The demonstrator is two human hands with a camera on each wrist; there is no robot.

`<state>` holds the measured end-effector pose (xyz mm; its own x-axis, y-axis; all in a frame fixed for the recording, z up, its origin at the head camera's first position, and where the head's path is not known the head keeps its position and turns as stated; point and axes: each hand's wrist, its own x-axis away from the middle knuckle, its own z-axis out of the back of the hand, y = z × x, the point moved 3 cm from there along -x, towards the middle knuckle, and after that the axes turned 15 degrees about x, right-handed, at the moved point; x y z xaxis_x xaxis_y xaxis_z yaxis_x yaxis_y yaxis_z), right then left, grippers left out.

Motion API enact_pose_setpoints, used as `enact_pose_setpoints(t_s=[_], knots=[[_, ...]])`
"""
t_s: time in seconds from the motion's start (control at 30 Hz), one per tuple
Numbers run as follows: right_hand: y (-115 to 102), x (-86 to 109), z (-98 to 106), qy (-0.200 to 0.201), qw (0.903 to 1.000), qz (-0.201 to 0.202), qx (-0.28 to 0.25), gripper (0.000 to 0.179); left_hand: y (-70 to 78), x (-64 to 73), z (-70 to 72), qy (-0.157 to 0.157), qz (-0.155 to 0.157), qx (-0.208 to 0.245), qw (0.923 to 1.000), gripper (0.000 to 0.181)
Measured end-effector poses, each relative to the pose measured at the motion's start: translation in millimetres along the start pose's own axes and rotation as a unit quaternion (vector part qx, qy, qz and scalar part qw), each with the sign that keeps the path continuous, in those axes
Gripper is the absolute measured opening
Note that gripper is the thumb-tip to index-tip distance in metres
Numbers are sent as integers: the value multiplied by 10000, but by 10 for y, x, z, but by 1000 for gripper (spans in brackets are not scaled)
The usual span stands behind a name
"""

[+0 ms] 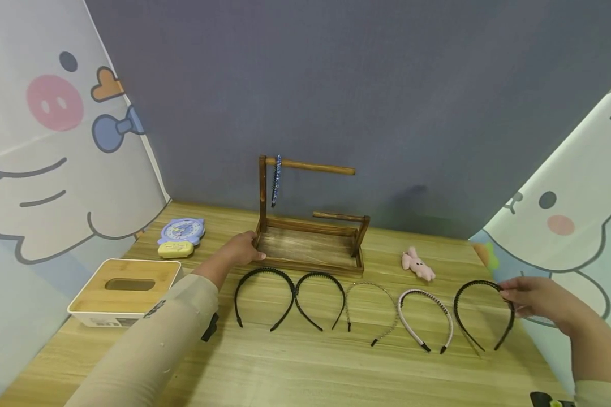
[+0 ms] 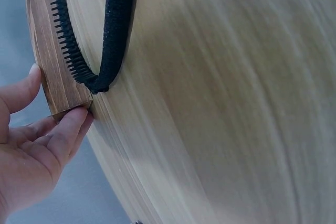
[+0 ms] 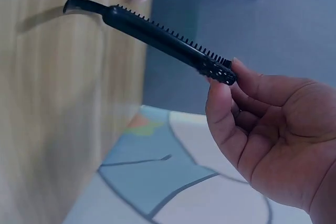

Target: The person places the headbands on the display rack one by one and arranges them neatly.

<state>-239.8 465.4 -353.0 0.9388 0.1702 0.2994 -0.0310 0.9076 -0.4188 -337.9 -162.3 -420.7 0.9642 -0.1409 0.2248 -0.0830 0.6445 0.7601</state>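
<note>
My right hand pinches the side of a black toothed headband between thumb and fingers, at the right end of a row. In the right wrist view the band sticks out from the fingertips, raised off the tabletop. My left hand grips the front left corner of a brown wooden display rack, thumb on one side and fingers on the other. A glittery blue headband hangs from the rack's upper bar. Before the rack lie two black headbands, a thin beaded one and a pale pink one.
A white tissue box with a wooden lid stands at the left. Behind it are a blue clock-like toy and a small yellow case. A pink plush toy lies right of the rack. Grey and cartoon-printed curtains enclose the table.
</note>
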Motion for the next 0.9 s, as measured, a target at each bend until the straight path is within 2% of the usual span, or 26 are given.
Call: enact_pose_setpoints(t_s=[0.23, 0.37, 0.63, 0.77, 0.9], knots=[[-276, 10, 84, 124, 9990, 313, -309, 57, 17, 30, 11, -2, 18, 33, 10000, 72], [-443, 16, 129, 330, 9966, 498, -564, 58, 22, 34, 12, -3, 7, 10, 10000, 71], [-843, -17, 148, 986, 9844, 1212, -810, 36, 22, 28, 9, 35, 18, -41, 10000, 71], [-1025, -50, 139, 1138, 9811, 1313, -847, 26, 23, 29, 9, 45, 14, -36, 10000, 71], [-1219, -96, 125, 1331, 9770, 1367, -947, 25, 23, 36, 5, 47, 25, -1, 10000, 72]])
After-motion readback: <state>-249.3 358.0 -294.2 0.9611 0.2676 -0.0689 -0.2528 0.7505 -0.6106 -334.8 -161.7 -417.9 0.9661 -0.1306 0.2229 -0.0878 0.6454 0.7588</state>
